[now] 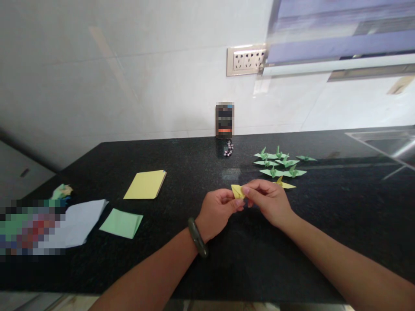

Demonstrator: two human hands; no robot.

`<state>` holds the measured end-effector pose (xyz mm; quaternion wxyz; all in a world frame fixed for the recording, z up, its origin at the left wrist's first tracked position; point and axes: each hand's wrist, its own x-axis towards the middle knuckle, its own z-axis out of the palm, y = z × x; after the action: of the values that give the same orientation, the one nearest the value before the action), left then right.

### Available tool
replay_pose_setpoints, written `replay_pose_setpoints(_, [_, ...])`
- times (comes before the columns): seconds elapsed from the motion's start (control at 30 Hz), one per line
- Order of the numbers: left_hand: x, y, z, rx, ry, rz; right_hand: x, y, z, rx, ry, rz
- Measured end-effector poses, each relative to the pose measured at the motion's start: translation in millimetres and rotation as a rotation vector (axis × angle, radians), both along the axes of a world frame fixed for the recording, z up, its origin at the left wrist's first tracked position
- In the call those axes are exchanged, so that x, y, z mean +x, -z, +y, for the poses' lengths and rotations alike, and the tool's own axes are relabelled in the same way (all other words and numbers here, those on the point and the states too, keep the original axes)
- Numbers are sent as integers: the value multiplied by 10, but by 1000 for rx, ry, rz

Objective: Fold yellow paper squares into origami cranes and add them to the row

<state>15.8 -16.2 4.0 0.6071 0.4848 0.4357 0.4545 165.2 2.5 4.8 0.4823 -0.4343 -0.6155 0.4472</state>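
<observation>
Yellow paper (237,191), a small piece already creased into a pointed shape, sits just right of the frame's centre, pinched between both hands above the counter (324,207). The left hand (216,212) is curled, thumb and forefinger closed on the piece's lower edge. The right hand (269,202) nips its right side with its fingertips, the other fingers loosely bent.

Judging by its simple shape, this piece looks only partly folded. Behind the right hand, a cluster of green paper cranes (279,163) lies finished, with one yellow folded figure (285,184) at its near edge. Left of centre, a stack of yellow sheets (145,184) and a flat green sheet (121,223) are unfolded, so plenty of paper seems left to work.

Black speckled stone forms the counter, and it is glossy enough to mirror the wall. A pale tiled wall rises behind it, with a socket plate (246,60) in the upper middle. A metal sink (382,142) shows at the right edge.
</observation>
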Motion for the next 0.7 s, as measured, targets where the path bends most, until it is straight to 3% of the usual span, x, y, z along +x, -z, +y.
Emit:
replay_pose_setpoints(0.27, [10, -2, -32, 37, 6, 115, -2, 27, 13, 35, -117, -100])
replay_pose_setpoints(0.43, [3, -6, -26, 65, 20, 130, 12, 39, 0, 164, -56, -196])
replay_pose_setpoints(0.53, [-6, 14, -14, 81, 28, 150, -3, 28, 6, 130, -38, -196])
replay_pose_setpoints(0.7, [-4, 69, -21, 115, 68, 213, -14, 21, 2, 85, -158, -157])
